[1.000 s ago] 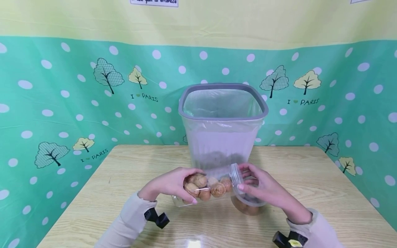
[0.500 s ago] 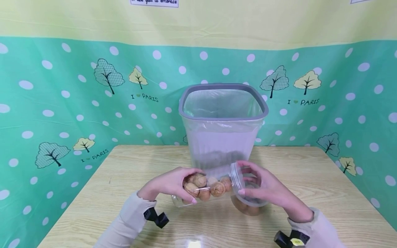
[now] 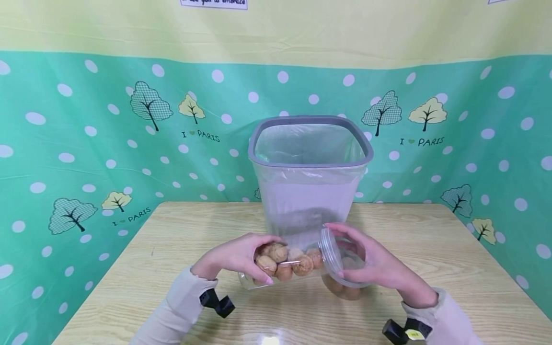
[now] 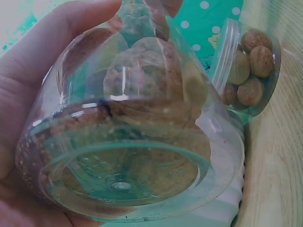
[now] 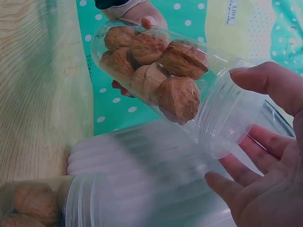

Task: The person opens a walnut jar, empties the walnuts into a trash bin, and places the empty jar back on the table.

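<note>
My left hand grips a clear jar of walnuts, held sideways with its bottom to the left. A translucent screw lid covers the jar's right end. My right hand holds this lid, thumb on the near side and fingers round the far side. In the right wrist view the thumb touches the lid's rim, and the little finger stands apart from it. Beneath the right hand a shorter jar with walnuts stands upright on the table, partly hidden; its lid shows in the left wrist view.
A pale bin with a grey rim and a clear liner stands right behind the jars. The wooden table ends at a green dotted cloth at the back and sides.
The fingers of my right hand have shifted round the lid and spread wider, the thumb moving lower. My left hand and the jar have stayed nearly still.
</note>
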